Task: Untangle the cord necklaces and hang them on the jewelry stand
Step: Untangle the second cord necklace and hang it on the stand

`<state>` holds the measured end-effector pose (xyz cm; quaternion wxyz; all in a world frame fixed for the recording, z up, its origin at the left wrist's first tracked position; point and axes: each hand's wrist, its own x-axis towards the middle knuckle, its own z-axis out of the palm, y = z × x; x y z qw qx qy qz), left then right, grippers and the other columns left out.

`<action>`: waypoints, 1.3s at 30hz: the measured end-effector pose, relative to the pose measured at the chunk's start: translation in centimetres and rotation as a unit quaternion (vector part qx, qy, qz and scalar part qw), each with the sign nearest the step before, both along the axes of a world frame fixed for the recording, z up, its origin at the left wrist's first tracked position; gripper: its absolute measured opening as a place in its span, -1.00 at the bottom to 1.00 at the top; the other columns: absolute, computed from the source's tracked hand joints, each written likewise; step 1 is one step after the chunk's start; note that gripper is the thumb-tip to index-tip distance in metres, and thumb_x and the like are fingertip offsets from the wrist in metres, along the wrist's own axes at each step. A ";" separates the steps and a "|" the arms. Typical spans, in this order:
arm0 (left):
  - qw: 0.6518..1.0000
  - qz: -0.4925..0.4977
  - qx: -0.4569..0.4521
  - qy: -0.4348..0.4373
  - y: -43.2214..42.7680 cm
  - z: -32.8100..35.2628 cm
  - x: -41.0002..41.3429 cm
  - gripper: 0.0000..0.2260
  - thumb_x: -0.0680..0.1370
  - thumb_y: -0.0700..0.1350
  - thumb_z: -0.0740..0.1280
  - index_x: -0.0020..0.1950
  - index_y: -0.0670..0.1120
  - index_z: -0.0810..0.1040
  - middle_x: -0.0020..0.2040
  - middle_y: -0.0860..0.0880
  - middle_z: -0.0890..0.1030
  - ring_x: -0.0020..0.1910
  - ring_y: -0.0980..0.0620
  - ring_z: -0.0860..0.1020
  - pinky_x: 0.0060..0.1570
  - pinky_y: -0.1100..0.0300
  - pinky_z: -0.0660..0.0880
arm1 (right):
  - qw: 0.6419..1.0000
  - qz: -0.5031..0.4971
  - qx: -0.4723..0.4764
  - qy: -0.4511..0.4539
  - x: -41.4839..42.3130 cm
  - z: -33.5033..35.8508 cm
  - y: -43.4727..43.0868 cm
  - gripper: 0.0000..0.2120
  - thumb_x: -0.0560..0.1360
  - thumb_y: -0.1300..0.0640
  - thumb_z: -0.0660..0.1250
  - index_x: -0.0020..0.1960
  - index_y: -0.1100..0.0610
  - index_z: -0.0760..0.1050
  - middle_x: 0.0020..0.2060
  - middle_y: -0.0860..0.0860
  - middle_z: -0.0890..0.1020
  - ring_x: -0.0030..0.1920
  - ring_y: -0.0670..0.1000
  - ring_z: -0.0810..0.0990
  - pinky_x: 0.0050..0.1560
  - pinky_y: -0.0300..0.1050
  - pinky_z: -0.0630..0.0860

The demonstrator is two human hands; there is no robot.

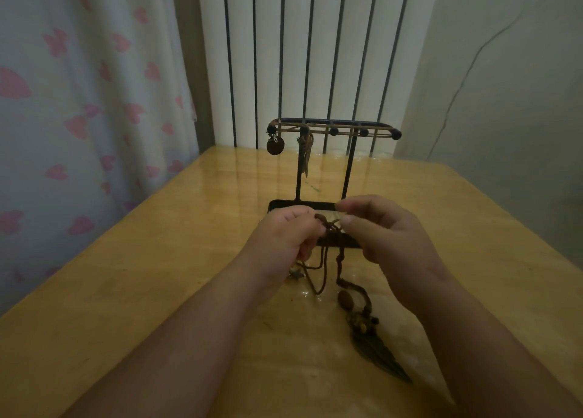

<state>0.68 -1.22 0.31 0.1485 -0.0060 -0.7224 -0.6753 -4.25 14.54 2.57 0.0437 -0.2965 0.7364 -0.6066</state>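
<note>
"Where are your hands?"

"Both are raised just over the table (151, 260), close together in front of the jewelry stand (349, 168). My left hand (285, 233) is curled, its fingertips pinching the cord tangle (330, 225). My right hand (386, 230) nips the same tangle from the other side between thumb and forefinger, the other fingers bent loosely."

"And the rest of the necklaces?"

"The dark brown cords drop from the tangle down to the table between my wrists. One strand carries an oval bead (344, 298) and ends in a long feather pendant (380, 357), which lies flat on the table by my right forearm. A small star charm (295, 274) lies just under my left hand."

"Anything on the stand?"

"Yes. A round pendant (275, 145) hangs at the left end of the top bar, and a narrow pendant (306, 157) hangs from the next peg, beside the left post. Light cords run along the bar. The stand's black base sits right behind my knuckles."

"What's behind it?"

"A curtain with pink hearts (79, 102) on the left, and dark vertical bars (284, 48) straight ahead."
</note>
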 end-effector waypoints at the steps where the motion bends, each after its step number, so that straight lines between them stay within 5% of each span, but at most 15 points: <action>1: 1.000 0.000 0.000 -0.002 0.0 0.0 0.0 -0.87 0.38 -0.08 0.26 -0.38 0.02 0.50 -0.42 0.06 0.42 -0.35 0.05 0.35 -0.26 0.10 0.31 | 1.000 -0.004 0.023 0.017 0.0 -0.1 -0.1 -0.91 0.53 0.11 0.34 -0.02 -0.02 0.61 -0.20 -0.09 0.64 -0.27 -0.23 0.57 -0.31 -0.38 0.45; 7: 1.000 0.005 -0.006 -0.016 0.2 0.1 -0.1 -0.87 0.34 -0.07 0.27 -0.42 0.04 0.50 -0.42 0.05 0.42 -0.34 0.02 0.35 -0.26 0.08 0.31 | 0.991 -0.013 -0.049 -0.124 0.0 0.1 -0.5 -0.77 0.61 0.12 0.17 -0.13 0.08 0.55 -0.34 0.02 0.43 -0.32 -0.01 0.36 -0.30 -0.12 0.32; 14: 0.999 -0.029 -0.018 -0.033 0.3 -0.1 -0.1 -0.91 0.34 -0.08 0.27 -0.28 -0.06 0.52 -0.40 0.03 0.41 -0.35 0.03 0.34 -0.30 0.12 0.29 | 0.961 0.060 -0.157 -0.220 -0.2 -0.1 -0.6 -0.89 0.61 0.22 0.11 0.01 0.14 0.42 -0.41 -0.02 0.44 -0.43 -0.04 0.28 -0.38 -0.12 0.14; 18: 0.999 -0.005 0.005 -0.049 0.2 -0.1 -0.1 -0.85 0.32 -0.08 0.26 -0.44 0.06 0.53 -0.41 0.06 0.42 -0.31 -0.01 0.34 -0.26 0.06 0.30 | 0.923 0.086 -0.262 -0.268 -1.0 0.1 0.4 -0.81 0.40 0.27 0.17 -0.01 0.14 0.44 -0.41 -0.01 0.33 -0.43 -0.05 0.22 -0.35 -0.11 0.06; 22: 0.997 0.019 0.067 -0.031 0.2 0.0 -0.1 -0.83 0.35 -0.10 0.26 -0.41 0.06 0.58 -0.38 0.05 0.47 -0.30 0.01 0.40 -0.26 0.10 0.34 | 0.992 -0.001 -0.063 -0.112 -0.7 0.3 0.6 -0.88 0.45 0.31 0.32 -0.06 0.15 0.58 -0.33 0.04 0.54 -0.40 -0.05 0.41 -0.36 -0.19 0.27; 24: 0.995 0.027 0.097 -0.022 0.3 0.2 0.0 -0.81 0.43 -0.15 0.27 -0.34 0.03 0.60 -0.34 0.01 0.51 -0.28 0.01 0.44 -0.27 0.12 0.38 | 0.998 -0.041 0.002 -0.053 -0.3 0.2 0.2 -0.93 0.50 0.20 0.37 -0.09 0.12 0.63 -0.32 -0.03 0.64 -0.38 -0.16 0.52 -0.33 -0.29 0.36; 28: 0.978 0.054 0.194 -0.061 0.2 0.4 -0.1 -0.84 0.56 -0.27 0.22 -0.15 -0.12 0.55 -0.24 -0.09 0.62 -0.30 0.03 0.56 -0.33 0.17 0.46 | 0.985 -0.081 -0.050 -0.146 -0.5 0.3 -0.5 -0.82 0.59 0.15 0.20 -0.08 0.17 0.54 -0.52 -0.05 0.48 -0.49 -0.05 0.32 -0.45 -0.18 0.22; 32: 0.958 0.084 0.251 -0.113 -0.1 0.0 -0.5 -0.92 0.55 -0.24 0.24 -0.07 -0.13 0.53 -0.24 -0.10 0.68 -0.33 0.06 0.61 -0.44 0.24 0.46 | 0.961 -0.051 -0.143 -0.231 -0.1 0.7 -0.6 -0.83 0.61 0.22 0.07 -0.06 0.16 0.43 -0.47 0.08 0.55 -0.50 0.00 0.19 -0.45 -0.13 0.11; 36: 0.952 0.085 0.269 -0.119 -0.2 0.0 -0.4 -0.91 0.53 -0.24 0.22 -0.05 -0.14 0.52 -0.05 -0.20 0.68 -0.32 0.04 0.60 -0.45 0.24 0.45 | 0.958 -0.065 -0.124 -0.251 -0.6 0.6 -0.7 -0.78 0.57 0.27 0.08 -0.18 0.19 0.45 -0.35 0.11 0.49 -0.46 -0.02 0.20 -0.41 -0.11 0.11; 39: 0.950 0.086 0.280 -0.112 -0.4 -0.1 -0.5 -0.92 0.53 -0.25 0.23 -0.08 -0.15 0.52 -0.20 -0.13 0.66 -0.39 0.08 0.56 -0.47 0.26 0.44 | 0.982 -0.033 -0.093 -0.163 -0.5 0.2 -0.1 -0.86 0.53 0.26 0.22 -0.18 0.16 0.49 -0.37 0.04 0.43 -0.45 -0.04 0.29 -0.41 -0.13 0.18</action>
